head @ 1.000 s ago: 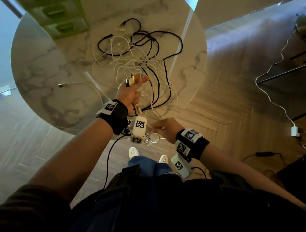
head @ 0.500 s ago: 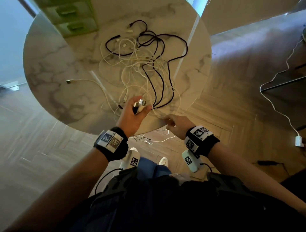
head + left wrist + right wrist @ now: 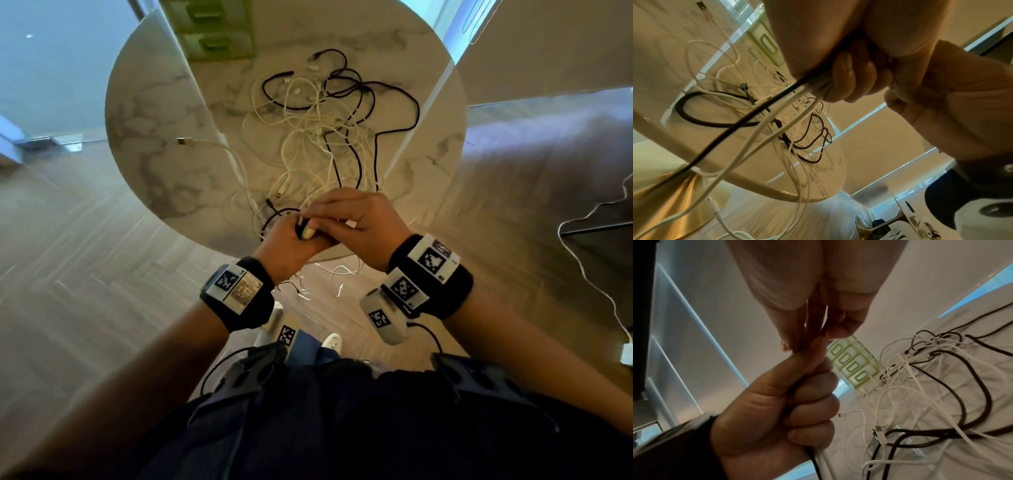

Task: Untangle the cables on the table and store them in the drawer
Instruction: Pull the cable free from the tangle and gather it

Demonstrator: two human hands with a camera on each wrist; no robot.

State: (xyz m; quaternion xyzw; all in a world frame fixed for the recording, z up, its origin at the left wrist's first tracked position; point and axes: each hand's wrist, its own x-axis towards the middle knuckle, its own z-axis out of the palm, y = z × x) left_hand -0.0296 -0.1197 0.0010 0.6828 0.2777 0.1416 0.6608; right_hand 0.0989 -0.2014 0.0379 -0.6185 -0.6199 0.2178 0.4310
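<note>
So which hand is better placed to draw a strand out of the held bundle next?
Probably the right hand: its fingers already pinch at the top of the bundle, while the left hand is fisted around it, anchoring.

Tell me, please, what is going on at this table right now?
A person is sorting a tangle of cables on a round marble table. The left hand grips a bundle of black and white cables at the near edge; the right hand reaches into it. The green drawer unit stands at the far side.
</note>
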